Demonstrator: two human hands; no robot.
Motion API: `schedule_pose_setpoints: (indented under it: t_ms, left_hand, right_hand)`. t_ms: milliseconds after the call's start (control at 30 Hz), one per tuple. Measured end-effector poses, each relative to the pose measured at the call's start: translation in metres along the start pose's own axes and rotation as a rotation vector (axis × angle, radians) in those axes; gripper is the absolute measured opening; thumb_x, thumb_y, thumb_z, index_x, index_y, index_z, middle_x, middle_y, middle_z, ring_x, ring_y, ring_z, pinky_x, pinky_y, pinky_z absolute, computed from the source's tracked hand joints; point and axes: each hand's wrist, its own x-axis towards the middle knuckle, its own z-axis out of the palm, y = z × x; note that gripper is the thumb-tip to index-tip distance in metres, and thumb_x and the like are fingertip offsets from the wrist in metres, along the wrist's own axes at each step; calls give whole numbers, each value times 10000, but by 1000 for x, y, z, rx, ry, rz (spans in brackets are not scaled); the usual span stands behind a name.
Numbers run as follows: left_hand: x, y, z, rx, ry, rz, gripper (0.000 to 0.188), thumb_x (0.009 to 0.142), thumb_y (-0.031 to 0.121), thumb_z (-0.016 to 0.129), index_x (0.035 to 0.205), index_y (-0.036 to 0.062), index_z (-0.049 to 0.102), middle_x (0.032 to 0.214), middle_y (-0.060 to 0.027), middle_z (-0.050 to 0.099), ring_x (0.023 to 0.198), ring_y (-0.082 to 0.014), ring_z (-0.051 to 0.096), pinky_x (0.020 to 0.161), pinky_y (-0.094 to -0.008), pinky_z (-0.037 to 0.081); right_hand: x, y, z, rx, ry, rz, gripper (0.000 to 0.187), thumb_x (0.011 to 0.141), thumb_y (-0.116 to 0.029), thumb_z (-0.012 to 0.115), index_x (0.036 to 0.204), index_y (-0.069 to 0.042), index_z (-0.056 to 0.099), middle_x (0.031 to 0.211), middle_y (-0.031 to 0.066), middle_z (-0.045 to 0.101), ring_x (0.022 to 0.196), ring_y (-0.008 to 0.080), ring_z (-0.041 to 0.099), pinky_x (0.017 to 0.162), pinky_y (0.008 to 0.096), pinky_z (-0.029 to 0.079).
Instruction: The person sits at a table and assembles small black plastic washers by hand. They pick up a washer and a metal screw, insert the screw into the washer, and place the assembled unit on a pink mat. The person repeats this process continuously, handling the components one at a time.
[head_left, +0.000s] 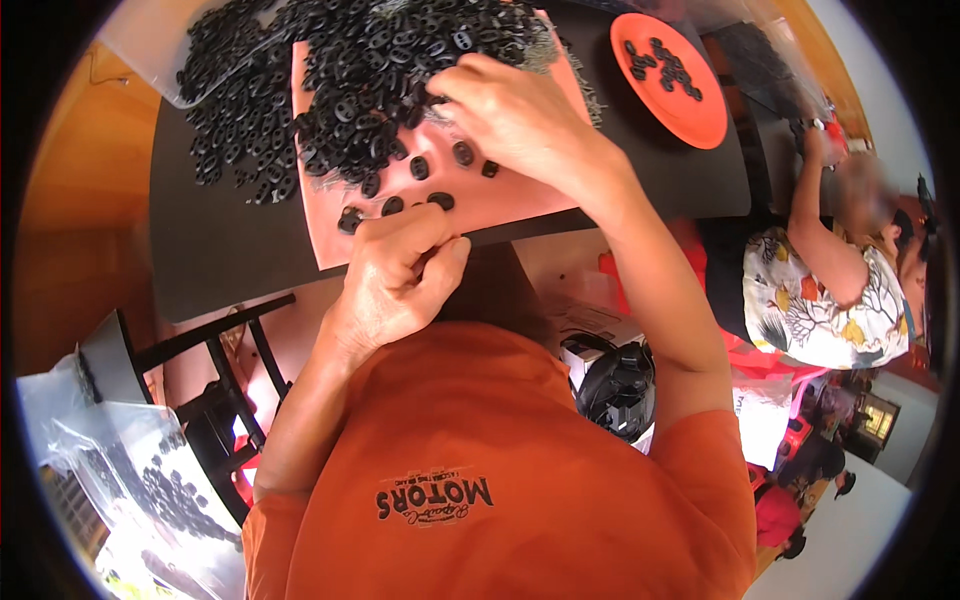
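Note:
A large heap of small black oval plastic pieces with two holes (350, 80) covers the far part of a pink sheet (330, 225) and the table beside it. My right hand (500, 105) reaches over the sheet, its fingers curled down at the heap's right side; whatever is between the fingertips is hidden. At the sheet's near edge, my left hand (400, 275) is closed, thumb pressed against the fingers, and I cannot make out what it holds. Several loose black pieces (419, 167) lie between the two hands, one (441, 201) right by the left knuckles.
An orange-red plate (690, 120) with several black pieces stands at the right on the dark table (225, 245). Thin grey metal bits (545, 60) lie beside the heap. A clear bag of black parts (165, 490) is at lower left, near a black chair frame (225, 360). Another person (820, 280) sits at right.

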Motion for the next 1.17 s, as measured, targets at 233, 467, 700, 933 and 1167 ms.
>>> schedule_pose_setpoints:
  t_ms: [233,467,700,933,1167]
  left_hand:
    - [0,-3,4,24,2,30,177,764,-20,593,638,4,471,547,-87,419,459,-210,417,442,-337,328]
    - [0,-4,2,54,-23,35,214,707,-39,617,603,27,442,529,-84,416,459,-245,431,435,-351,326]
    - [1,-4,3,47,-11,34,220,696,-31,624,587,28,443,536,-88,441,460,-259,440,434,-357,333]
    - [-1,-7,5,38,8,46,220,690,-19,637,586,28,449,539,-89,444,458,-267,444,434,-363,339]
    - [-6,-12,5,45,2,45,199,708,10,639,599,35,475,538,-90,448,467,-270,462,432,-354,346]
  right_hand:
    - [-33,-11,-10,144,27,-18,88,840,-80,591,927,-70,583,832,88,555,710,318,603,585,417,483]
    - [-44,-8,-13,-9,16,0,144,797,-38,592,933,-82,598,817,75,548,685,298,606,543,402,479]
    - [-34,-14,-5,67,38,-66,114,796,-36,593,902,-75,594,815,72,545,659,299,603,533,398,480]
    - [-24,-24,0,60,82,-98,108,772,-42,603,876,-67,594,812,72,547,667,292,613,534,383,493]
    - [-26,-7,-4,-127,-24,-24,134,757,-60,626,887,-69,596,844,78,555,715,276,643,534,375,514]
